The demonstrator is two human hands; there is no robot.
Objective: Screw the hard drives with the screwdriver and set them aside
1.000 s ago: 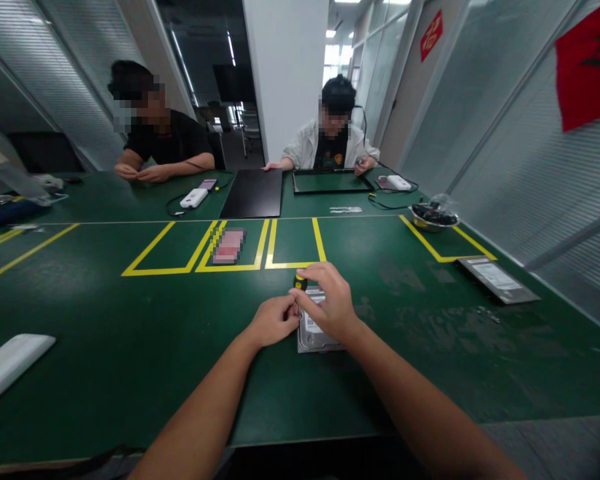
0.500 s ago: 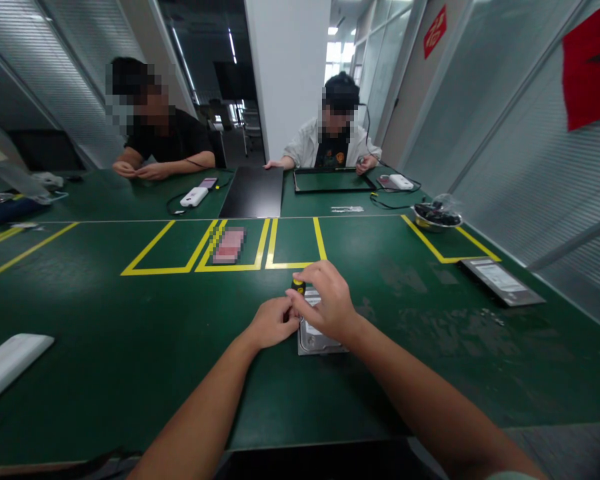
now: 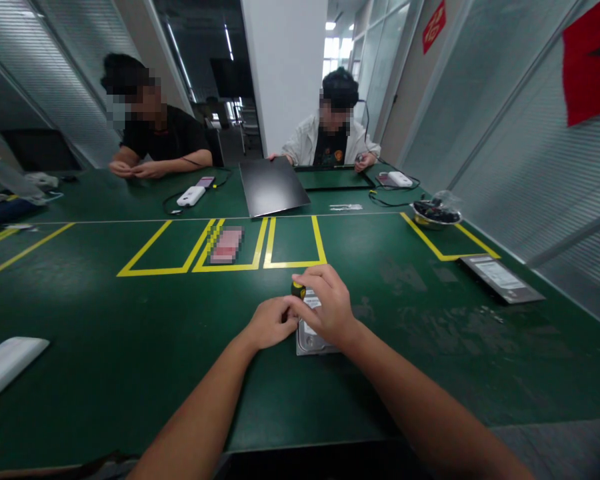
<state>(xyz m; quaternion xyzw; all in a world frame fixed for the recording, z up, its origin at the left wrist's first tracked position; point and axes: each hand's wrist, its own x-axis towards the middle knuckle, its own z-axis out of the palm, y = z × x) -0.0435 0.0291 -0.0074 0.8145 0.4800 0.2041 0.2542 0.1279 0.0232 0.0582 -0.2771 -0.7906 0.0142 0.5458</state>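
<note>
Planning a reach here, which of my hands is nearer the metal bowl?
Right. Your right hand is left of the metal bowl and closer to you; your left hand is farther left.

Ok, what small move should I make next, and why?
Probably a slight twist of the yellow-and-black handle: your right hand grips it at the left edge of the hard drive, and your left hand sits close beneath, perhaps steadying. The tip is hidden, though.
</note>
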